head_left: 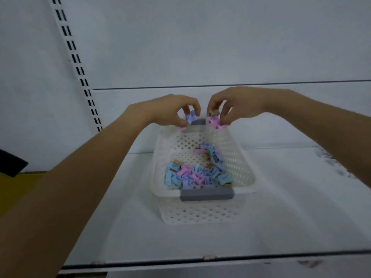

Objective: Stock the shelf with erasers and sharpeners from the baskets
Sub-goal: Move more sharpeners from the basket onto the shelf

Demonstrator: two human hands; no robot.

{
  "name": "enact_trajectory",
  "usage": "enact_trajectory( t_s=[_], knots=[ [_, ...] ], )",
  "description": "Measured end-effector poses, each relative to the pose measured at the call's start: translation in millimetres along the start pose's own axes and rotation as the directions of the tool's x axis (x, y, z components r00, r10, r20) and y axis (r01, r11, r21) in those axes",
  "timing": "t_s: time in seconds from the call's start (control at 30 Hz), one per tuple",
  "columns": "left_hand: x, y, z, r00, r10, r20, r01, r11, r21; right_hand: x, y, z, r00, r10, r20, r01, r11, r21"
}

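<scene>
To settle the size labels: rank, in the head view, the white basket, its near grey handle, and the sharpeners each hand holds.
1. White basket.
2. Near grey handle, though nearer the camera.
3. Pink sharpeners in the right hand and lilac sharpener in the left hand look alike and are partly hidden by fingers: unranked.

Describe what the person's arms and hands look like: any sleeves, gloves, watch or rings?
The left hand and right hand are bare: no gloves, and no rings show. The left forearm and right forearm are uncovered to the frame edge, with no sleeve, watch or bracelet in view.
</scene>
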State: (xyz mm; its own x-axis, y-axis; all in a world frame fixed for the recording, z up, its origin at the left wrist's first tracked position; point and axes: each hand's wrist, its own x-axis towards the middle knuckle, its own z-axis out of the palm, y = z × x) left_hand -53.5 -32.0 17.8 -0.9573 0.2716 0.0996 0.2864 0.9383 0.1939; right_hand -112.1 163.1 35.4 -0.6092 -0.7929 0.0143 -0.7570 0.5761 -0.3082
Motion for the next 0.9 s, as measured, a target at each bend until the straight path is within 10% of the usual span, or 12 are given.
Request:
enact_trajectory(
  t_s=[0.9],
  knots=[
    [153, 378, 103, 0.919, 0.364, 0.152, -0.371, 0.928, 0.020, -368, 266, -18, 0.868, 0.496, -0.027, -0.488, 0.862, 0.135]
  ],
)
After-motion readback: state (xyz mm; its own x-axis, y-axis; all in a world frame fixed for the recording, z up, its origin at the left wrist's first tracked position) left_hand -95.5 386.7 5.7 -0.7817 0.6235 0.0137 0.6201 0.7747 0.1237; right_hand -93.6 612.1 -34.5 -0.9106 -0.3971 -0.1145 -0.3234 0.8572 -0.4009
